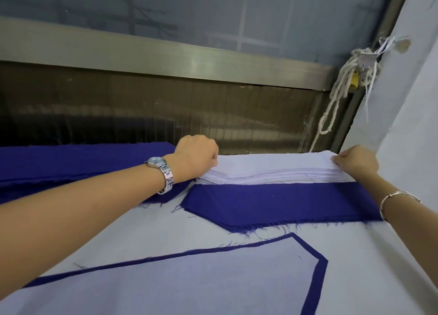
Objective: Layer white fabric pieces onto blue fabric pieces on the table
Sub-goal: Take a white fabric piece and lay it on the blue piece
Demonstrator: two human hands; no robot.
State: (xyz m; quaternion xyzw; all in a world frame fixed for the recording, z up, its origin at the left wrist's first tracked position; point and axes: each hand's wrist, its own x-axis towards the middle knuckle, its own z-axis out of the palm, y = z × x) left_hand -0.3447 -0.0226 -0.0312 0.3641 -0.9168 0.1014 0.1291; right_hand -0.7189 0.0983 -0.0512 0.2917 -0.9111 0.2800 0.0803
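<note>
The white stack (272,166) sits on the far part of the blue stack (284,201), whose near strip and frayed edge stick out toward the person. Both hands are on the white stack. The left hand (196,157) is clenched at its left edge with the fingers tucked under the palm, and the right hand (355,160) pinches its right corner between thumb and fingers. How many plies each hand has caught cannot be told.

Left of the white stack lies a wide blue cloth (71,163). Nearer than the stack, one layered piece (189,279) already lies on the desk (142,231), white on blue with a blue border showing all round.

The likely step is lifting a white ply off the stack. The main risk is uneven pick-up: if one hand takes more plies than the other, the extras will drag, fold or slide off skew. The plies are thin and cling together, so a quick pull could fan the whole white stack toward its near edge, where it already steps out in thin lines. The blue stack below is loose too, and a sideways tug could shift it and spoil the alignment. The watch (161,170) on the left wrist hangs close to the frayed blue threads and could snag them.
</note>
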